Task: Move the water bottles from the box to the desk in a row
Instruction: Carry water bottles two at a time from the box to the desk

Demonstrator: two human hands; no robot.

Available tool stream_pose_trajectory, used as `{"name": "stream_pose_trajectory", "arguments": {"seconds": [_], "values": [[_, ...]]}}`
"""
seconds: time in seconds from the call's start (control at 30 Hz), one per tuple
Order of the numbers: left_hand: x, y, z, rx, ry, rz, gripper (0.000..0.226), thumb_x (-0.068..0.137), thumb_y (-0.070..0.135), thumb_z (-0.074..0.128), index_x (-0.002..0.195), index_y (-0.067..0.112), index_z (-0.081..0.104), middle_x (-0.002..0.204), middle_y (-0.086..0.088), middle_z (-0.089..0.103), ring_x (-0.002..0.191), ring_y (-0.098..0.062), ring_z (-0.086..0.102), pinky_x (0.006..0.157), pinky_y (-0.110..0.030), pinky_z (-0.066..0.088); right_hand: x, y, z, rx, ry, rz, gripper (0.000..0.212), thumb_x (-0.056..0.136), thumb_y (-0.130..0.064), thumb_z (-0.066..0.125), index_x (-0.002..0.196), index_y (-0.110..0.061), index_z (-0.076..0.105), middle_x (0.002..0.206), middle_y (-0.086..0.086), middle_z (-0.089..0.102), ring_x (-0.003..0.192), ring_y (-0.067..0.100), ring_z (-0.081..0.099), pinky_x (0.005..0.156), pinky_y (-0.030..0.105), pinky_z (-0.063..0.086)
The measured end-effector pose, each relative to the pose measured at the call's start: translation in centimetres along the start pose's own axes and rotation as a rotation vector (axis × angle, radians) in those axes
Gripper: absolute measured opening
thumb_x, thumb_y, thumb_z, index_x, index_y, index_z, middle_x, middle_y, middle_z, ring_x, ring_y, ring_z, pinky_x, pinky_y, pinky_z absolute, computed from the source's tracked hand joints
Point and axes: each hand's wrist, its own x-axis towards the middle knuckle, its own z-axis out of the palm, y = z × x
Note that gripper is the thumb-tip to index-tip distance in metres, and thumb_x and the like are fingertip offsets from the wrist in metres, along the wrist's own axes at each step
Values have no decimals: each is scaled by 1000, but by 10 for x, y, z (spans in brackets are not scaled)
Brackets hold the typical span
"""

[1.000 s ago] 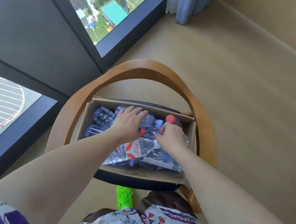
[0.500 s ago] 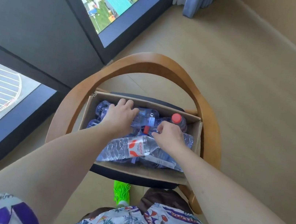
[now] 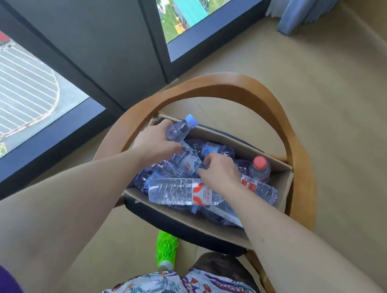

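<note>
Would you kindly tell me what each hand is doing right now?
Left hand: grips the blue-capped bottle, lifted above the box.
Right hand: fingers curled on another bottle.

Wooden armchair (image 3: pixel 295 146) on beige floor (image 3: pixel 344 106), cardboard box (image 3: pixel 284 185) resting on its dark seat (image 3: pixel 182 230)

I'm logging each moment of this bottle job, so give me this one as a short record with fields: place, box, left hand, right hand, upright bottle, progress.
place: cardboard box on a wooden chair by a window
box: many clear water bottles, most lying down
left hand: grip on a blue-capped bottle, its neck raised past the box's far left corner
right hand: fingers curled down among the bottles; whether it holds one cannot be told
upright bottle: red-capped bottle, far right of box
progress: no desk in view
</note>
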Motion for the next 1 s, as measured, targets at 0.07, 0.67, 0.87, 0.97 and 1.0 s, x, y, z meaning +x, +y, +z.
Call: {"name": "stream_pose_trajectory", "arguments": {"seconds": [0.07,0.67,0.87,0.97,1.0], "values": [[-4,-2,0,-55,15,-54,41,62,46,62,99,31,54,76,5,65,70,-17,62,62,-32,49,0,-3,6,-16,-9,-14,21,90,-22,64,110,-15,65,108,9,67,96,30,62,74,36,51],[-35,-37,-9,-466,116,-282,30,63,42,65,90,35,58,84,4,72,82,-24,71,82,-50,61,38,-85,83,-436,-19,-194,48,84,-43,78,122,-17,65,127,16,53,122,34,46,86,39,43],[-46,-48,-16,-493,145,-320,35,59,44,63,90,31,58,84,4,71,81,-22,70,81,-47,60,32,-82,86,-372,93,-218,39,78,-47,78,98,-17,63,119,10,54,116,32,45,92,39,40],[-49,-46,-29,-513,190,-319,37,57,41,63,92,28,61,85,2,71,83,-24,69,81,-50,59,24,-78,82,-276,74,-216,36,76,-44,77,78,-19,50,91,1,58,107,30,47,81,38,38],[-50,-43,-34,-532,199,-314,39,56,40,63,93,29,62,86,1,71,84,-25,70,81,-51,60,20,-78,79,-219,65,-205,36,75,-41,76,75,-21,46,81,-1,53,103,30,48,77,37,36]]}}
